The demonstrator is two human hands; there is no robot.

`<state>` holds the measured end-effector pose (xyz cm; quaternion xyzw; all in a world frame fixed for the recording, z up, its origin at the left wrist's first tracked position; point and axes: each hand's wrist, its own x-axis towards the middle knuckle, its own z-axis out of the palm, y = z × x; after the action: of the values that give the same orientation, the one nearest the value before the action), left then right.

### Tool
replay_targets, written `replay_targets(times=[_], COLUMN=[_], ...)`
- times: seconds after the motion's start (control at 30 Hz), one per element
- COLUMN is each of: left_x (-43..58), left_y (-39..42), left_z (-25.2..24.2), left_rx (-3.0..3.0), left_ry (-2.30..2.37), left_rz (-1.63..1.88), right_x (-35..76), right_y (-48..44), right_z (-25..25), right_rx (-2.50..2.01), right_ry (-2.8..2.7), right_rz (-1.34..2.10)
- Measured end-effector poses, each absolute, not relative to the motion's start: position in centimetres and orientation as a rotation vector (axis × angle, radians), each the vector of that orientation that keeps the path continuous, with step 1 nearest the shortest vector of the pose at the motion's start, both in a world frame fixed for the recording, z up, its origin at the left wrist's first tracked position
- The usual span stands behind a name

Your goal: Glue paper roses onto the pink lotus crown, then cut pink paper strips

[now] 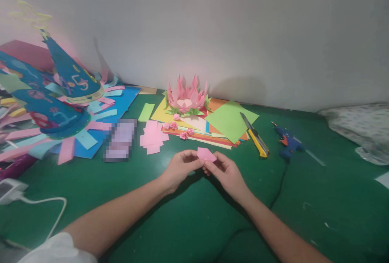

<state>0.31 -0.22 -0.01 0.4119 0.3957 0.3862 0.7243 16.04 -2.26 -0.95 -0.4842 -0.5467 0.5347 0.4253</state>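
Observation:
A small piece of pink paper (pixel 206 154) with a folded corner is held up between my two hands, just above the green table (pixel 170 222). My left hand (pixel 184 165) pinches its left side and lower edge between thumb and fingers. On the other side, my right hand (pixel 226 172) grips the lower right edge, thumb in front. Beyond the hands lie small pink paper roses (pixel 184 135) on stacked coloured sheets. A pink paper lotus (pixel 187 96) with green leaves stands behind them. Loose pink paper rectangles (pixel 152 136) are spread to the left.
A yellow utility knife (pixel 257 141) lies right of a green sheet (pixel 232 120). Farther right rests a blue glue gun (pixel 288 141) with its cord trailing forward. At left are a blurred phone-shaped object (pixel 120 140), blue paper cone hats (pixel 71 70) and a white cable (pixel 65 204).

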Motion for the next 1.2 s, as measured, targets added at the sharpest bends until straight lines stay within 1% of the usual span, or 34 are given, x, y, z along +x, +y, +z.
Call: replay_targets(times=[0.13,0.3,0.4,0.53,0.7,1.03,1.1,1.2], left_x=[0.2,0.2,0.3,0.2,0.4,0.3,0.2,0.2], left_y=[0.0,0.1,0.0,0.0,-0.2,-0.3,-0.3,-0.3], left_z=[-0.1,-0.8,-0.9,-0.8,-0.9,-1.3,-1.3,-1.1], left_rx=[1.003,1.169,1.224,1.229,1.14,1.246,1.253,1.222], left_ry=[0.939,0.986,1.009,1.0,0.979,1.035,1.038,1.014], left_rz=[0.895,0.864,0.816,0.816,0.822,0.797,0.789,0.775], right_x=[16.0,16.3,16.3,16.1,16.0,16.1,16.1,16.1], right_y=[-2.4,-2.1,-2.0,-2.3,-2.6,-2.4,-2.5,-2.7], right_z=[-1.3,-1.7,-1.4,-0.9,-1.2,-1.4,-1.3,-1.1], right_rx=[-1.21,-1.21,-1.24,-1.23,-1.234,-1.255,-1.251,-1.262], right_ry=[-1.494,-1.318,-1.314,-1.4,-1.457,-1.403,-1.453,-1.583], right_rz=[1.218,1.085,1.053,1.043,0.881,1.059,1.03,0.849])
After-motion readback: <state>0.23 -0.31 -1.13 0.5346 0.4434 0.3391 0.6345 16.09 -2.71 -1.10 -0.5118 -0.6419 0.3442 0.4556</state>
